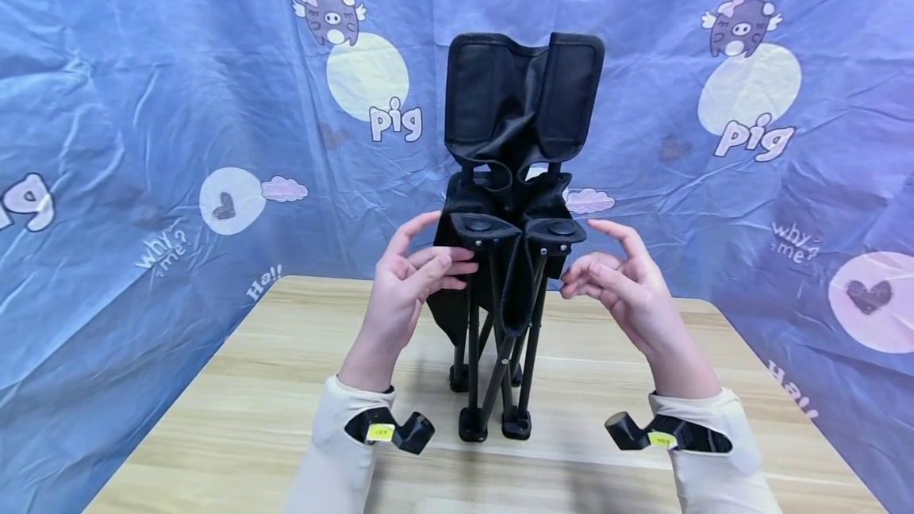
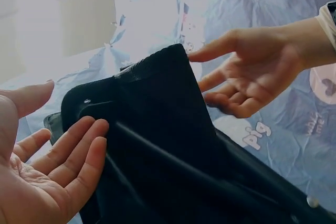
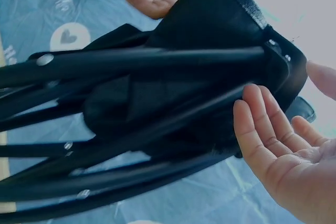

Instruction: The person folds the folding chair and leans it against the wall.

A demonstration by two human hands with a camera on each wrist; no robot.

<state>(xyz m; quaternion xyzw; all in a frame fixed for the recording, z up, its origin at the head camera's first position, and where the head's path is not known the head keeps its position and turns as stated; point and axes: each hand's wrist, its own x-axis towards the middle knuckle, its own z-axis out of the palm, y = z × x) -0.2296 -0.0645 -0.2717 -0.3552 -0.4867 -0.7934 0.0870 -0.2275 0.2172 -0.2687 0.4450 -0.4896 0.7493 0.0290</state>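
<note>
A small black folding chair [image 1: 510,181] stands folded upright on the wooden table [image 1: 250,387], its legs gathered together and its fabric back raised. My left hand [image 1: 417,272] is on the chair's left side, fingers straight, the fingertips touching the fabric by the left front corner cap. My right hand [image 1: 607,268] hovers just off the right corner, fingers relaxed, holding nothing. The left wrist view shows my left hand's fingers [image 2: 79,150] against the black fabric [image 2: 157,129] and the right hand [image 2: 247,77] beyond. In the right wrist view my right hand's fingers [image 3: 262,124] lie beside the chair's black poles [image 3: 147,59].
A blue cloth backdrop [image 1: 143,101] printed with pigs and hearts surrounds the table on three sides. The table's bare wood stretches to the left and right of the chair. Black camera mounts sit on both cream sleeves [image 1: 336,435].
</note>
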